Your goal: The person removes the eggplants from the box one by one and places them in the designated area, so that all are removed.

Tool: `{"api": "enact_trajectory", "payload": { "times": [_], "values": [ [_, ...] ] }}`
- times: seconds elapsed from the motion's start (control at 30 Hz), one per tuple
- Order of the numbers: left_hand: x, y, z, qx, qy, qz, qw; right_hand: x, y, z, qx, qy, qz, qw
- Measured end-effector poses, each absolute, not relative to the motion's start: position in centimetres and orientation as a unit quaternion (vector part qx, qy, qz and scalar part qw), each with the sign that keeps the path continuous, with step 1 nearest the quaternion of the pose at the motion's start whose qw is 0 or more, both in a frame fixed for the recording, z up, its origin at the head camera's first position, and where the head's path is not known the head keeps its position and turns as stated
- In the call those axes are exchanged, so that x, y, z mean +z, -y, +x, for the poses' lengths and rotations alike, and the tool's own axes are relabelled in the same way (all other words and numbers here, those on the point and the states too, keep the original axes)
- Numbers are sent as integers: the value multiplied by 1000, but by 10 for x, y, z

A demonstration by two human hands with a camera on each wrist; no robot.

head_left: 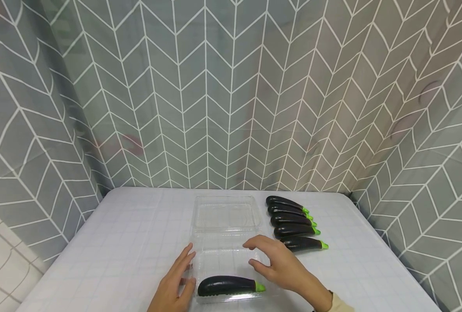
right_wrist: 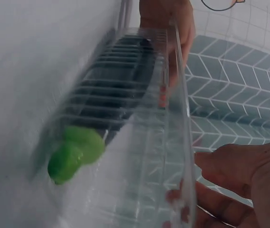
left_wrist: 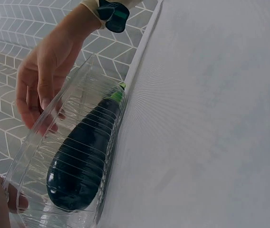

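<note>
One dark eggplant [head_left: 227, 286] with a green stem end lies crosswise in the near half of a clear plastic clamshell container [head_left: 207, 259]. The container's lid [head_left: 227, 214] is folded back, away from me. My left hand [head_left: 175, 281] rests along the container's left side, fingers fairly straight and touching it. Over the right side hovers my right hand [head_left: 279, 264], thumb and fingers apart with nothing between them. The left wrist view shows the eggplant [left_wrist: 80, 159] through the ribbed wall; in the right wrist view its green stem end [right_wrist: 75, 152] faces the camera.
Several more eggplants [head_left: 293, 230] lie in a column right of the container, stems pointing right; the nearest [head_left: 302, 243] is partly behind my right hand. A white cloth [head_left: 129, 242] covers the table. Grey patterned curtains [head_left: 219, 95] hang behind and at both sides.
</note>
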State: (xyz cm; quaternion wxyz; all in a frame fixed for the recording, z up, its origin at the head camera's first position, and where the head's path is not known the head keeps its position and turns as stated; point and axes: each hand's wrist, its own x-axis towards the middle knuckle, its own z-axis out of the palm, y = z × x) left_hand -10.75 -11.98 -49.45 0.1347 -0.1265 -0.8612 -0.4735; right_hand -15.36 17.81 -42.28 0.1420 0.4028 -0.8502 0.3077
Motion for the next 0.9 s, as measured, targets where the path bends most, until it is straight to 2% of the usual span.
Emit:
{"api": "enact_trajectory", "payload": {
  "times": [0.5,0.7,0.9],
  "values": [
    [-497,121,-108,-474,859,-133,139,-439,-161,-156,318,820,471,68],
    [-497,120,-108,-479,854,-139,147,-445,-157,-157,313,825,470,33],
    [-496,120,-107,-477,857,-133,145,-448,-155,-157,293,831,472,36]
  ]
}}
